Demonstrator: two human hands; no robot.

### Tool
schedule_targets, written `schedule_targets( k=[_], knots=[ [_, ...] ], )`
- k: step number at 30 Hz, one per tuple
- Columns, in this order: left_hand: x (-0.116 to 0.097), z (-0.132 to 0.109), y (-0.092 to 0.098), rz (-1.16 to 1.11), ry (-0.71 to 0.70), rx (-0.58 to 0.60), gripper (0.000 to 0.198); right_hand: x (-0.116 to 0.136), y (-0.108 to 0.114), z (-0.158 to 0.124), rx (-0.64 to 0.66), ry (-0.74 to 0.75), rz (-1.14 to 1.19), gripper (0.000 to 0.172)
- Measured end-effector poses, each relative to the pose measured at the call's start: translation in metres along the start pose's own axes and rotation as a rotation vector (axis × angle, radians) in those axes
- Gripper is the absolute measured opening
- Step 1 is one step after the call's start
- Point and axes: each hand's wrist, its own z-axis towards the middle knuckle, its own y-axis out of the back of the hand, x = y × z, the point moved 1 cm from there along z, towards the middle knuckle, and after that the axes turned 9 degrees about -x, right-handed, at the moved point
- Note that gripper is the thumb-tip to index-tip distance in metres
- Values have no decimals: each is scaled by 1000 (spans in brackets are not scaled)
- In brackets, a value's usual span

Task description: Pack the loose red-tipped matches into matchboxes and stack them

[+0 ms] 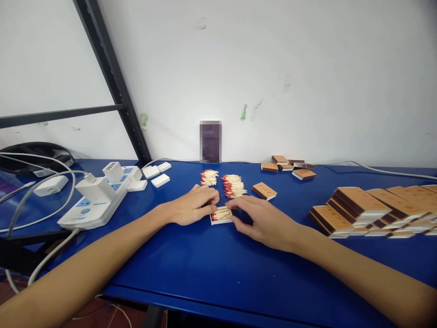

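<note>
A white matchbox tray full of red-tipped matches lies on the blue table between my hands. My left hand is closed at its far left corner, thumb and curled fingers against the edge. From the other side, my right hand grips the right end between thumb and fingers. Some fingertip contact is hidden. Just beyond lie two loose heaps of matches, a smaller left heap and a larger right heap. An orange-brown matchbox sleeve rests to the right of them.
Stacked matchboxes fill the table's right side. More boxes lie near the wall. Several white trays sit at the back left, beside a power strip with plugs and cables. A dark metal rack post rises behind it.
</note>
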Motion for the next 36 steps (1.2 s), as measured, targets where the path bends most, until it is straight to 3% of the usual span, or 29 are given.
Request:
schedule_targets(
  k=[9, 19, 26, 36],
  knots=[
    [-2, 0, -5, 100, -57, -43, 17, -1, -3, 1, -50, 90, 37, 23],
    [-7, 0, -4, 109, -98, -29, 20, -2, 0, 1, -12, 15, 158, 27],
    [-4, 0, -5, 92, -75, -29, 17, -4, -1, 0, -48, 8, 82, 29],
    [-5, 2, -5, 56, -64, -30, 21, -5, -1, 1, -31, 108, 22, 26]
  ],
)
